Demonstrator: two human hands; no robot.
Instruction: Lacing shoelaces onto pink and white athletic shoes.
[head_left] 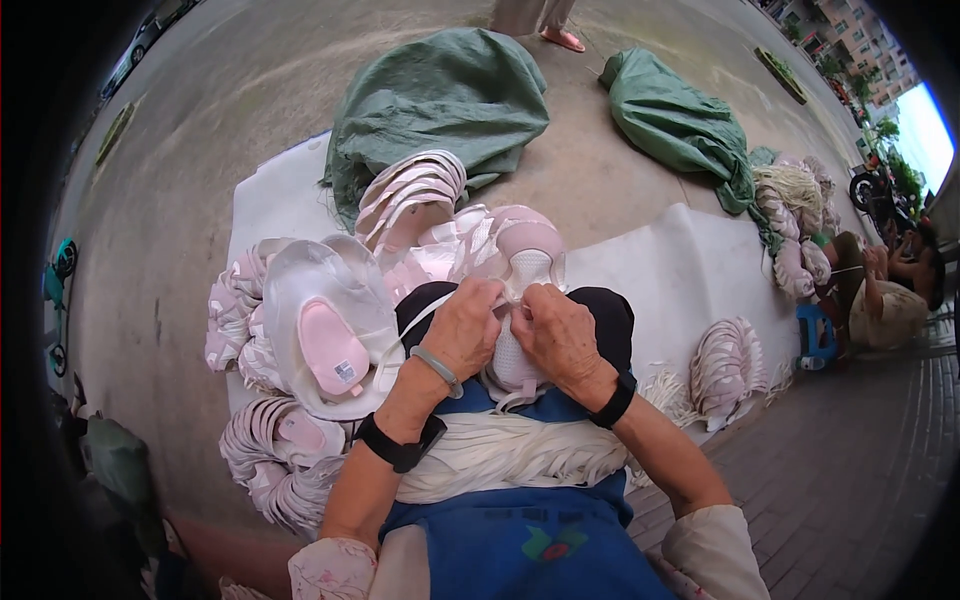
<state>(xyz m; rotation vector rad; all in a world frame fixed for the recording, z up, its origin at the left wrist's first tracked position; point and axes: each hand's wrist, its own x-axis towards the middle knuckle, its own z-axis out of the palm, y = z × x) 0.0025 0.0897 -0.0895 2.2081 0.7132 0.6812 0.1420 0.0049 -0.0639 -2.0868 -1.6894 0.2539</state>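
Note:
A pink and white shoe upper [528, 238] lies lengthwise across my lap, toe pointing away. Both hands meet over its lacing area. My left hand [462, 325] is closed in a pinch, and a white shoelace [416, 320] trails from it to the left. Opposite it, my right hand [555, 330] pinches at the upper's edge; its fingertips hide what lies between them. A thick bundle of white laces [520, 452] rests across my lap, over a blue apron [500, 530].
Stacked pink uppers [412, 195] stand ahead, and more stacks [285, 460] lie at left. A clear plastic bag [290, 290] holds a pink insole [332, 345]. Green sacks [440, 100] lie beyond the white sheet [640, 265]. Another person [890, 295] sits far right, near a blue stool [817, 335].

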